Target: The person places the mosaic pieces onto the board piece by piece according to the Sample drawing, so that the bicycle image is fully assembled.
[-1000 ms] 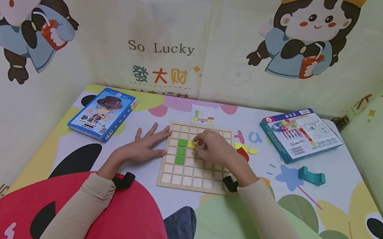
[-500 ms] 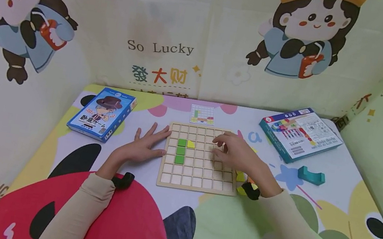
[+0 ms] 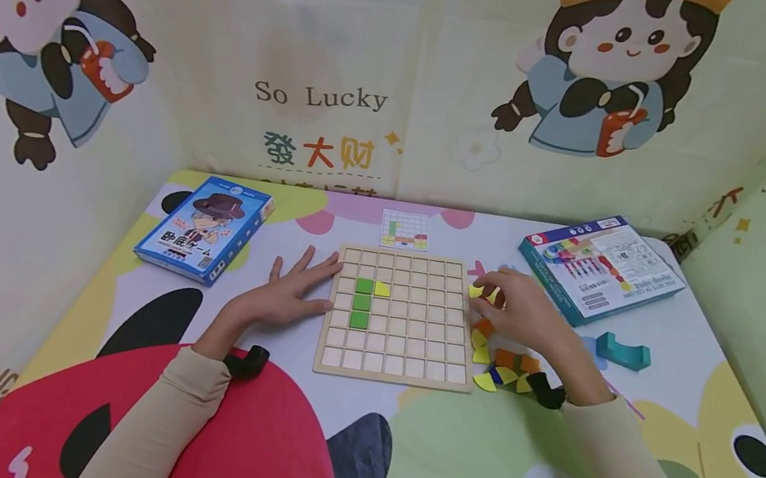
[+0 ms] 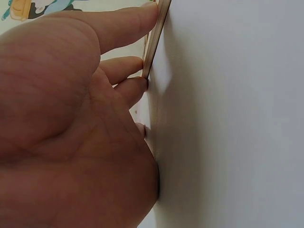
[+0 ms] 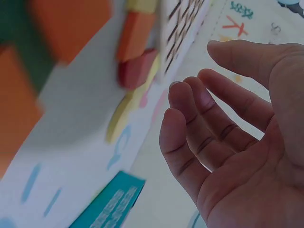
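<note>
Wooden grid board [image 3: 401,331]: flat at the middle of the bench [image 3: 357,391], square to the person, its cells facing up.
Green square tiles [image 3: 361,302]: three in a straight run down the second column from the left, each in its own cell.
Yellow quarter-round tile [image 3: 381,289]: on the board, in the cell just right of the farthest green tile.
Left hand [image 3: 284,292]: rests on the bench with fingers straight and spread wide, some fingertips touching the board's left edge; it grips nothing.
Right hand [image 3: 523,309]: just past the board's right edge, above the scattered pieces; fingers loosely bent, thumb well apart from them, nothing held.
Loose tiles [image 3: 504,357]: yellow, orange, red and dark blue, strewn along the board's right side, some overlapping.
Pattern card [image 3: 405,230]: behind the board, printed with a small grid of coloured shapes.
Blue box [image 3: 205,229]: far left, a hatted cartoon figure on its cover.
Teal-sided box [image 3: 599,268]: far right, lying at an angle, printed face up.
Teal bridge-shaped block [image 3: 622,353]: right of the right hand, on the near side of the teal-sided box.
</note>
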Available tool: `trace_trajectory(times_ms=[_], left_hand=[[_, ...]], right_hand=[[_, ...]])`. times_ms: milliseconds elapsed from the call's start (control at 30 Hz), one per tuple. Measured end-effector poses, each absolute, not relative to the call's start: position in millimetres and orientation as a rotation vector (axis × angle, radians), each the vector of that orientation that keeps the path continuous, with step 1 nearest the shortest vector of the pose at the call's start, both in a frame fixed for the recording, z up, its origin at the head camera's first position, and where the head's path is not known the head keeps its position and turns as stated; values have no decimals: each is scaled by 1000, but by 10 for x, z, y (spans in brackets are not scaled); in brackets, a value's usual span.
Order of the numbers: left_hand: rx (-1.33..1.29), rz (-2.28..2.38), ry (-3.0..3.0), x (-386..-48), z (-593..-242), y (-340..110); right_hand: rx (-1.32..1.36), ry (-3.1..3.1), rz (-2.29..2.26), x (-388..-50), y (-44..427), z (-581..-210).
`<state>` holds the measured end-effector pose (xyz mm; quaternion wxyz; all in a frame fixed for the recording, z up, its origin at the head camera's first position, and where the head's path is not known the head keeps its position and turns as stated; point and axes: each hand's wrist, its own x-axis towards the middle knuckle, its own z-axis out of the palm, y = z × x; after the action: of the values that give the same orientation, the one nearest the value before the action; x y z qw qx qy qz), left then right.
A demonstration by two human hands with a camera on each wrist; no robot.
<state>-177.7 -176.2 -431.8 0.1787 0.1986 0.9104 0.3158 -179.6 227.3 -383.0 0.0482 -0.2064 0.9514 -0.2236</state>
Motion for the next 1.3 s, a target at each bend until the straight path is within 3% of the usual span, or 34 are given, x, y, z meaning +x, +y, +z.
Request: trace_trajectory(times_ms=[500, 1300], left_hand=[[580, 905, 2577, -1775, -4303, -1771], [556, 901, 2569, -1756, -4291, -1770]], right_hand=[[-452, 2864, -654, -1962, 2725, -3938], [-438, 2830, -591, -2024, 2719, -3995]])
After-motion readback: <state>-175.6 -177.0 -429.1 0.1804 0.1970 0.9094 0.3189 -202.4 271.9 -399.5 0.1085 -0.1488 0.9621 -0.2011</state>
